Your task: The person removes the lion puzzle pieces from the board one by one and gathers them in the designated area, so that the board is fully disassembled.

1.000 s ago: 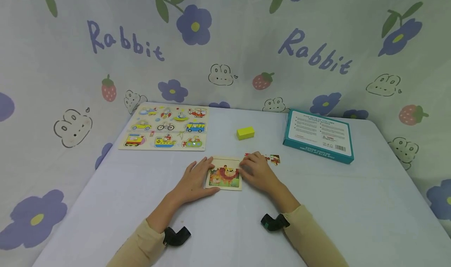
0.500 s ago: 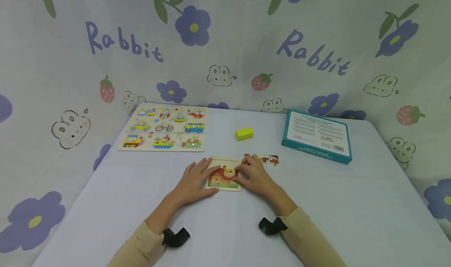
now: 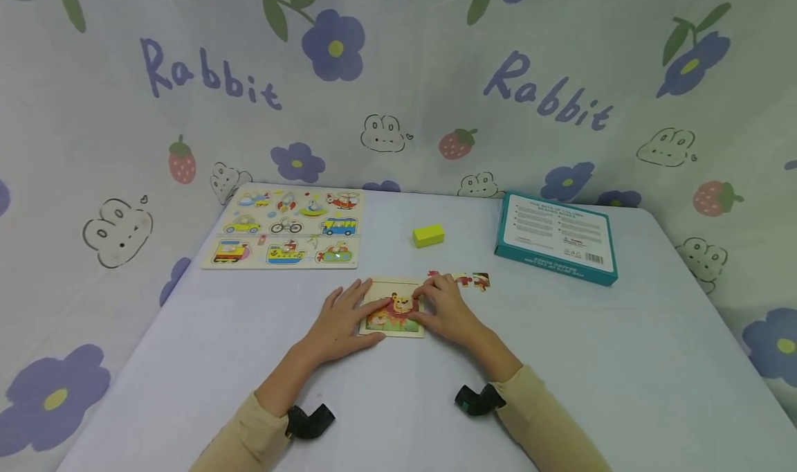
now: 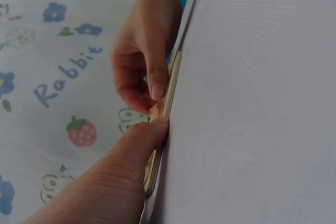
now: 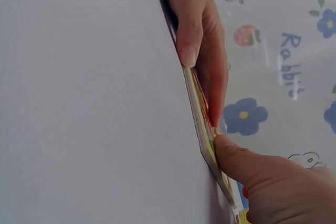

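In the head view a small wooden jigsaw puzzle [image 3: 392, 324] with a lion picture lies flat in its pale frame. My left hand [image 3: 339, 327] spans its left side, fingers extended, thumb at the near edge and index fingertip on the picture. At the right side, my right hand [image 3: 450, 313] has thumb and curled fingers close together over a puzzle piece, which they mostly hide. The left wrist view shows the right hand [image 4: 144, 56] bent over the board's edge [image 4: 172, 85]. In the right wrist view, the right thumb [image 5: 236, 156] presses near the left index fingertip.
Loose puzzle pieces [image 3: 481, 281] lie beyond the right hand, partly hidden by it. Farther back are a yellow block [image 3: 428, 235], a vehicle peg puzzle board [image 3: 280, 226] at left and a teal box [image 3: 556, 237] at right. A printed curtain [image 3: 398, 77] hangs behind the table.
The right hand's thumb and fingers have moved left from the frame's right edge onto the picture. The left index finger has reached onto the lion picture. The view has shifted slightly.
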Tool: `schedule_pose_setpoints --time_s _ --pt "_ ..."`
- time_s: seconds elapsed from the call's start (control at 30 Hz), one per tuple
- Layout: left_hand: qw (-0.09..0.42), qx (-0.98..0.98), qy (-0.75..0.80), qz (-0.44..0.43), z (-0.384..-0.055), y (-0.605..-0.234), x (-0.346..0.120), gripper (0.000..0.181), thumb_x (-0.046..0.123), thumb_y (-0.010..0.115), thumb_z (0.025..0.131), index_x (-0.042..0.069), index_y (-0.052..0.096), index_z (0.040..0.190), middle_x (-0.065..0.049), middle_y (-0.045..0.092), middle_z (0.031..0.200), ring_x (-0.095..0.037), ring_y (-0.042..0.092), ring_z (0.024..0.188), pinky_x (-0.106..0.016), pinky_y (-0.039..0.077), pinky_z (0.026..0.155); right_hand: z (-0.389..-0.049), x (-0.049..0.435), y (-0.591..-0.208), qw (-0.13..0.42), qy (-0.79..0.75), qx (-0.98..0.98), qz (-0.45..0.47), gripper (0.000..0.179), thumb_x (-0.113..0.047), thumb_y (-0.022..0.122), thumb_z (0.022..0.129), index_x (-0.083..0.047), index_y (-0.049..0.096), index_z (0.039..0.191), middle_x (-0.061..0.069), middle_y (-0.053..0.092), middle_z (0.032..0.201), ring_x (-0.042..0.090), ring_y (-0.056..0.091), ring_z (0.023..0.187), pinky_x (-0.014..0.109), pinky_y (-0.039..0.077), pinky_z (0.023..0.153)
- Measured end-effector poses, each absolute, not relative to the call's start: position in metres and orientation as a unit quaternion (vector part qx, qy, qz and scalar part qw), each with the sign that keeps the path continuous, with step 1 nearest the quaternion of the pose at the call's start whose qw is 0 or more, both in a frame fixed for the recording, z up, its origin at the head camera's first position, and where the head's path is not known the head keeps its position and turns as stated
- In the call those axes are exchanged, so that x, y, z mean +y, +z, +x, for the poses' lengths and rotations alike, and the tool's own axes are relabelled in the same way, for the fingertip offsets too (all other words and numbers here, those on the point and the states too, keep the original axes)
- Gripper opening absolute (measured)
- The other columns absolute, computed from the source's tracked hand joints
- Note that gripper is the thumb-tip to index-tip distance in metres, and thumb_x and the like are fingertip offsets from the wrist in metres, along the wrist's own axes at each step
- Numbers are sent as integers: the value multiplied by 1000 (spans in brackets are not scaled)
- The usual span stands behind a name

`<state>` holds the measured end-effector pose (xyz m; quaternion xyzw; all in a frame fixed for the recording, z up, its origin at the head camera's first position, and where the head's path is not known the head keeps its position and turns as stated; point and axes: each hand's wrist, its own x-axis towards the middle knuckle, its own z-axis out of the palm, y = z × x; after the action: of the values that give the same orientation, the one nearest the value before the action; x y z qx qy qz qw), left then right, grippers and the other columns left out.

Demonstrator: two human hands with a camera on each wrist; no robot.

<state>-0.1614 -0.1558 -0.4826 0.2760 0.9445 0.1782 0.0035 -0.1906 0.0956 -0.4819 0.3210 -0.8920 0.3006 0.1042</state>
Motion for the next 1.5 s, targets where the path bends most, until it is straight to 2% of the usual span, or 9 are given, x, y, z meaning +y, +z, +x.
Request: schedule_pose_setpoints --time_s 0.2,0.4,0.67,0.8,0.93,1.07,1.23,1.5 --pt "0 943 185 276 -161 -482 -156 63 65 48 82 36 40 138 -7 20 151 -25 14 138 -52 10 106 -192 94 -481 100 308 -884 336 32 -25 79 71 -12 60 93 0 56 94 17 43 91 35 36 81" --pt "-7 942 190 277 -160 -481 -156 63 63 49 82 34 42 137 -8 22 150 -27 16 137 -53 11 105 -191 93 -481 75 321 -883 333 25 -18 76 76 -13 59 93 -7 56 87 10 45 84 29 41 73" --pt "-17 939 195 282 -160 -482 -156 62 62 51 82 32 44 137 -9 23 149 -28 18 136 -53 13 104 -190 94 -483 92 374 -864 326 18 -12 71 80 -11 59 93 -6 57 86 6 51 83 25 46 72" --pt "-19 939 194 283 -160 -483 -156 67 62 52 82 31 38 140 -9 23 149 -28 18 136 -52 12 105 -189 95 -482 93 388 -862 313 18 -11 70 81 -11 59 94 -6 57 86 6 53 84 25 48 73" --pt "-22 939 193 283 -160 -484 -156 76 61 53 81 23 34 143 -8 24 149 -27 19 136 -51 13 105 -189 96 -480 94 386 -868 298 17 -11 69 82 -12 59 96 -5 57 87 7 53 85 26 48 73" --pt "-26 940 191 281 -160 -484 -156 77 60 55 81 16 36 142 -8 24 149 -28 19 136 -51 13 105 -191 98 -476 95 396 -869 280 16 -12 68 83 -12 60 97 -6 57 89 7 52 85 29 47 73" --pt "-23 939 194 282 -159 -484 -156 76 59 56 81 15 38 141 -8 23 150 -28 18 136 -51 13 105 -194 104 -469 96 420 -869 243 13 -13 66 85 -14 60 97 -9 57 88 6 52 83 31 46 75" --pt "-18 940 195 281 -158 -484 -156 77 60 55 81 15 38 141 -8 22 150 -28 18 136 -51 12 105 -195 118 -461 98 430 -871 217 17 -11 67 84 -10 62 99 -5 60 88 9 53 81 31 46 72"
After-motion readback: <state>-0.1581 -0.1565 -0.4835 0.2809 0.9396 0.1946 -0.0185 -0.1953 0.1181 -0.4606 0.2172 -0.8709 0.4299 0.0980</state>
